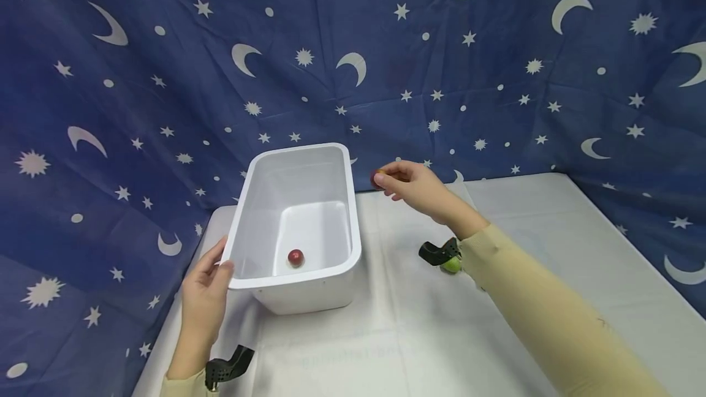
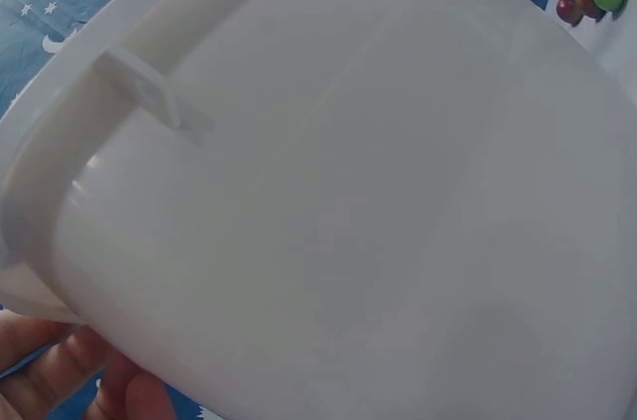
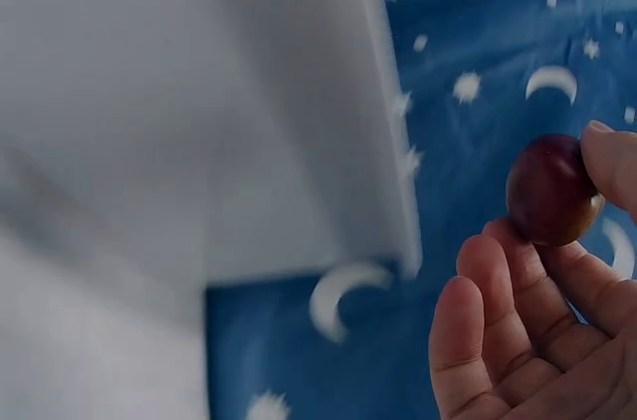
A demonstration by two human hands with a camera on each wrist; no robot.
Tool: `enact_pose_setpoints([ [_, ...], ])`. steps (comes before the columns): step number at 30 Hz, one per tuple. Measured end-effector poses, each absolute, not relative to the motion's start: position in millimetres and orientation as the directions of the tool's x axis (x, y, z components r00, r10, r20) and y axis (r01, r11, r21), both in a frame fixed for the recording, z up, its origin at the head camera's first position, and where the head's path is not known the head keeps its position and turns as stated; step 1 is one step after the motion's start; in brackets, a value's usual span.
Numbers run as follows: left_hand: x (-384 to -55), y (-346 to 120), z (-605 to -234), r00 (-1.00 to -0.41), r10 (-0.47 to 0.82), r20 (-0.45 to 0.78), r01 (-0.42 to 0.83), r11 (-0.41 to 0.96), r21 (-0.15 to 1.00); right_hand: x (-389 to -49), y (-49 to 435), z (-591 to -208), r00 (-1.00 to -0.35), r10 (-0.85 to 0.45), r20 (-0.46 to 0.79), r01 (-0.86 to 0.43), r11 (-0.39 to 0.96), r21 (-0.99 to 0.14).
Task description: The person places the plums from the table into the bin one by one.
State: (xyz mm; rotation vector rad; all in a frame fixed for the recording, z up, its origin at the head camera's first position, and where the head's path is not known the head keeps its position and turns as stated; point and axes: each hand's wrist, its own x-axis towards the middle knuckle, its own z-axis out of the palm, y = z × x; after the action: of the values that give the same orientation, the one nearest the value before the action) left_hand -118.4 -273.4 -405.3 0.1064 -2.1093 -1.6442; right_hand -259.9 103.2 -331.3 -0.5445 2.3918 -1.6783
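Note:
A deep white plastic bin stands on the table, with a small round red fruit on its floor near the close end. My left hand grips the bin's rim at the near left corner, thumb on top. In the left wrist view the bin's outer wall fills most of the picture, the left fingers at its lower left. To the right of the bin, above the table, my right hand pinches a dark red plum between thumb and fingertips.
A green fruit lies on the white-covered table, partly behind my right wrist strap. Red fruits lie beside it in the left wrist view. A blue curtain with moons and stars hangs behind and to the left.

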Motion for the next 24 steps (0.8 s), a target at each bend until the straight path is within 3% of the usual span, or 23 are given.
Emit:
enact_pose_setpoints([
  [11, -119, -275, -406, -0.886, -0.336, 0.32, 0.222, 0.298, 0.928, -273, 14, -286, -0.878, -0.438, 0.196, -0.297, 0.175, -0.939],
  [18, -121, -275, -407, -0.884, -0.333, 0.327, 0.253, 0.247, 0.935, -280, -33, -291, -0.884, -0.429, 0.186, -0.266, 0.135, -0.954],
  [24, -120, -275, -404, -0.886, -0.319, 0.337, 0.268, 0.24, 0.933, -282, -61, -309, -0.898, -0.409, 0.164, -0.268, 0.213, -0.94],
])
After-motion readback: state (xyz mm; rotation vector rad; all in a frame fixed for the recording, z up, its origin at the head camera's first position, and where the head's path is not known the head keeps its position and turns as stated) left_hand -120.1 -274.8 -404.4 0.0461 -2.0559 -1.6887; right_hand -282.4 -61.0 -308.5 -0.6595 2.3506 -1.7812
